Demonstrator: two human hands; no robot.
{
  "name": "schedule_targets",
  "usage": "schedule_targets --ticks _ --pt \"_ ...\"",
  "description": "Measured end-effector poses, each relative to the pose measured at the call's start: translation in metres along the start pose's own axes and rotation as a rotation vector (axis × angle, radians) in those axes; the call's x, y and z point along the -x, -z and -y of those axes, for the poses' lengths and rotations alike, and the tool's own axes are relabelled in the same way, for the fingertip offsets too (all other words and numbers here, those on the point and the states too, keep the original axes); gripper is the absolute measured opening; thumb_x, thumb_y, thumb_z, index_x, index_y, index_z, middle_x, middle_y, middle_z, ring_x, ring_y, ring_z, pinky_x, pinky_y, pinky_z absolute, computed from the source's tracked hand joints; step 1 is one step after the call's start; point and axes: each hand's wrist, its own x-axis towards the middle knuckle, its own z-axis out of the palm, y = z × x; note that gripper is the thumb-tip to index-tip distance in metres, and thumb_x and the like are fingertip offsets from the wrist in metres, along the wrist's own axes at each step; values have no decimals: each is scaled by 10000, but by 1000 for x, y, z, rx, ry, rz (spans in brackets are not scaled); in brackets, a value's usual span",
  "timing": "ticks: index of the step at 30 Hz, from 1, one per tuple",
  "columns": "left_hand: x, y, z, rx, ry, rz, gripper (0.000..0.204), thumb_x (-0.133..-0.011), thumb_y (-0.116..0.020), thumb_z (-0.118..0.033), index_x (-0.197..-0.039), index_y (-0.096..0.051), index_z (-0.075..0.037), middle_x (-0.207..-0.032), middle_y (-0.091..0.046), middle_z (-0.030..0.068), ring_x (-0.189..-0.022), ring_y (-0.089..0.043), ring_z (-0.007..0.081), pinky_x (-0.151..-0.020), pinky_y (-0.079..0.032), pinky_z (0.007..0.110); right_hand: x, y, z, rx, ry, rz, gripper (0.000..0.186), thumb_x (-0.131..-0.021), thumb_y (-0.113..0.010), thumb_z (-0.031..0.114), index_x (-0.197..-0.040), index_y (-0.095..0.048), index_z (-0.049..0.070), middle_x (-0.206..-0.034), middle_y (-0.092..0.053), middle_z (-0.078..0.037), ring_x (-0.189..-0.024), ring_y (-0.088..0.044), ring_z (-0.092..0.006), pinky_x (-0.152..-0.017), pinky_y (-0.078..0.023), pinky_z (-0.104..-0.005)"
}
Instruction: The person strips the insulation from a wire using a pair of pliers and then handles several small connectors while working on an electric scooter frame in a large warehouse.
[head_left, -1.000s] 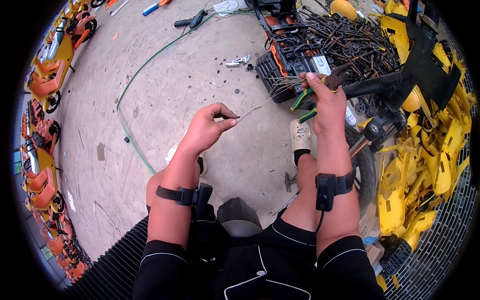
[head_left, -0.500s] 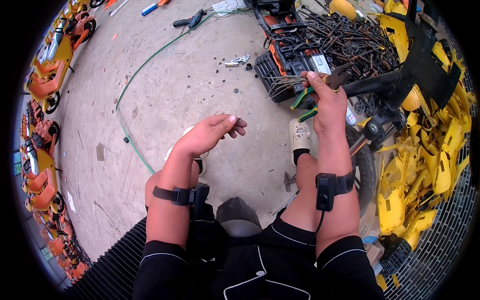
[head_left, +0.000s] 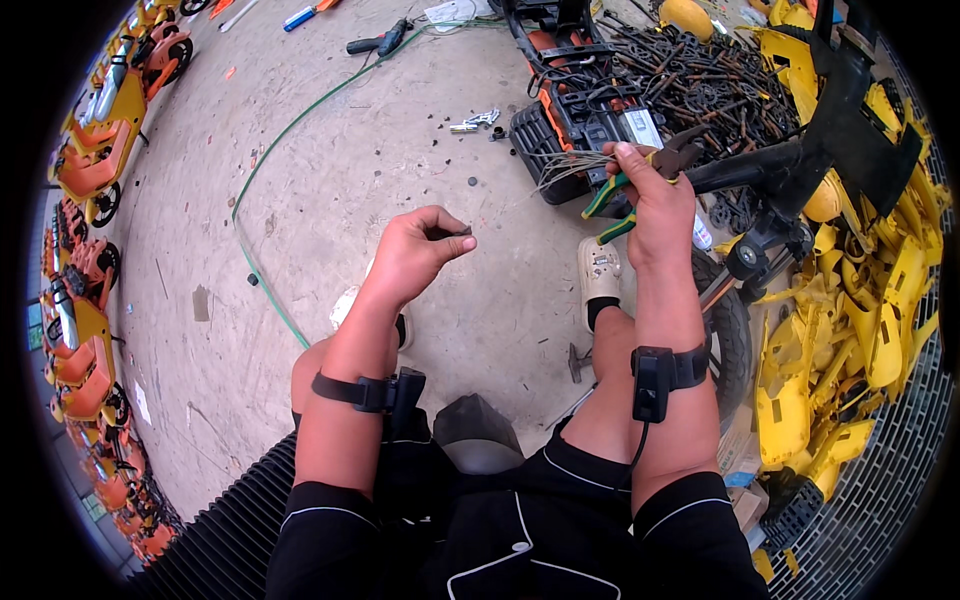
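Note:
My right hand (head_left: 655, 205) is closed around pliers (head_left: 610, 207) with green and yellow handles, their dark jaws pointing up and to the right. Between its thumb and fingers it also pinches a bundle of thin grey wires (head_left: 568, 168), whose loose ends spread to the left. To the left, over the floor, my left hand (head_left: 415, 250) has its fingers curled and its thumb against the index finger. A small dark bit shows at that pinch, too small to name. Right of my right hand stands a black metal frame (head_left: 745, 165) with a wheel (head_left: 732, 335) below.
A pile of dark metal rods (head_left: 690, 85) lies at the far right, and yellow plastic panels (head_left: 840, 370) heap along the right side. A hammer (head_left: 577, 365) lies by my leg. A green hose (head_left: 240, 190) crosses the floor toward a power tool (head_left: 385, 40). Orange bikes (head_left: 90, 260) line the left.
My left hand has turned and drawn slightly left; its fingers, stretched out before, are now curled against the thumb. My right hand keeps the pliers and wires in the same place.

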Motion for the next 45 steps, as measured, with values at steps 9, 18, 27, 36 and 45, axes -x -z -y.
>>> schedule_targets --ticks 9,18,27,36,45 --pt "5 4 -2 25 5 265 208 -974 -609 -192 -1020 -697 -9 -955 -675 38 -918 -579 143 -878 -464 306 -1 2 1 -44 4 -5 144 -906 -685 149 -962 -676 16 -957 -703 -73 -817 -609 -116 -741 -461 -265" --pt "2 -1 -4 -1 -60 69 161 -815 -765 -36 -813 -604 -18 -903 -637 33 -952 -581 140 -862 -472 313 0 2 1 17 -6 -11 157 -903 -689 155 -968 -685 12 -957 -704 -64 -831 -604 -112 -764 -457 -273" --pt "-1 -11 16 175 -61 222 149 -905 -688 -85 -995 -580 -34 -994 -621 47 -973 -582 144 -877 -476 314 1 1 1 12 -4 27 161 -905 -691 170 -964 -689 20 -959 -706 -59 -842 -600 -110 -766 -437 -272" --pt "4 -5 5 70 -24 384 257 -985 -583 -179 -1130 -656 19 -961 -677 66 -930 -621 145 -889 -483 312 0 3 4 -2 -15 -37 154 -895 -699 160 -942 -679 15 -951 -703 -75 -846 -607 -120 -772 -435 -278" --pt "0 -9 4 -297 -48 3 222 -810 -788 -150 -927 -704 21 -803 -705 103 -762 -647 162 -704 -522 317 -1 -2 3 -42 -29 -60 155 -883 -702 109 -939 -672 -32 -930 -699 -114 -819 -597 -140 -811 -455 -301"
